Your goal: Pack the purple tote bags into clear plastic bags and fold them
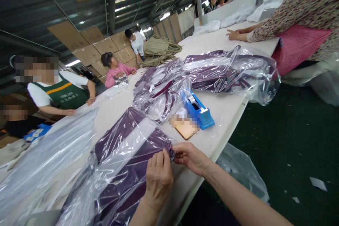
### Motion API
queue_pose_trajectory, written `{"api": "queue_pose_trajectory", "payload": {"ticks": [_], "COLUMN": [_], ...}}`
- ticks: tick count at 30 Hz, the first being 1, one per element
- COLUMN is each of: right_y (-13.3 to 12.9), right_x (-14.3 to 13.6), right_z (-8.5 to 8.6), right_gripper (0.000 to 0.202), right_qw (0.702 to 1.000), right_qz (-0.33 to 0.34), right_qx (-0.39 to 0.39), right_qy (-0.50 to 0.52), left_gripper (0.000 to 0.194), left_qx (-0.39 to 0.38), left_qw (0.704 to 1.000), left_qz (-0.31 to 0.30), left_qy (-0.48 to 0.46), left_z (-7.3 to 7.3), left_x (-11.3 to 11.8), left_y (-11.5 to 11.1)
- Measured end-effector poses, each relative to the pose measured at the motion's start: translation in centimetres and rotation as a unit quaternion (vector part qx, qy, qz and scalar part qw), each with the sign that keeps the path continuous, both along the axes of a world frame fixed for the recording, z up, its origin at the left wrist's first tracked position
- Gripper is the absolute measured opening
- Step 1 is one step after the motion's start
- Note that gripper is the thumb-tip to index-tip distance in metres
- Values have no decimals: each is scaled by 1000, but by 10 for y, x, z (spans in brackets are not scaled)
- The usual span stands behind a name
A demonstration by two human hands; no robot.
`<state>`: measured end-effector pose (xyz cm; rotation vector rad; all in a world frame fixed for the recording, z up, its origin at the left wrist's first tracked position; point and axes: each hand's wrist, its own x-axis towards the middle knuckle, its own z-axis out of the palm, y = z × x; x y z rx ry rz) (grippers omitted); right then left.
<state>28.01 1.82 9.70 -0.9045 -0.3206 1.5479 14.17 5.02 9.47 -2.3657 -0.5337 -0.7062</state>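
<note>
Pinches a bunched corner of the bag (102,180) between thumb and fingers of the right hand (192,159). Grasps film beside that corner with the curled fingers of the left hand (159,176), knuckles up, close beside the right. Lies on the pale table (212,144), right in front of both hands and stretching down to the left. Looks clear and glossy, creased all over, with bright streaks of light. Shows dark purple cloth (159,137) inside, lying flat, with a broad whitish band (132,144) slanting across. Crumples loosely along the left side. Just past the corner, holds a flat gold thing (185,129), partly blurred, and a blue tape dispenser (197,109). Beyond, bears more bags (206,70) of purple cloth and, leftward, long clear sheets (60,155). Across the table, includes a person in a green apron (70,91).
</note>
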Motion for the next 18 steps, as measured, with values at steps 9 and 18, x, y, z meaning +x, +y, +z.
{"api": "queue_pose_trajectory", "payload": {"ticks": [9, 18], "right_y": [12, 18], "right_x": [-3, -3], "right_z": [-1, 6], "right_gripper": [20, 24], "right_qw": [987, 984], "right_qz": [-45, -31], "right_qx": [-90, -94], "right_qy": [-125, -146], "left_gripper": [40, 29], "left_qx": [-15, 15], "left_qw": [998, 999], "left_qz": [60, 23], "left_qy": [15, -39], "left_z": [-12, -14], "left_x": [-3, -4], "left_y": [-13, -5]}}
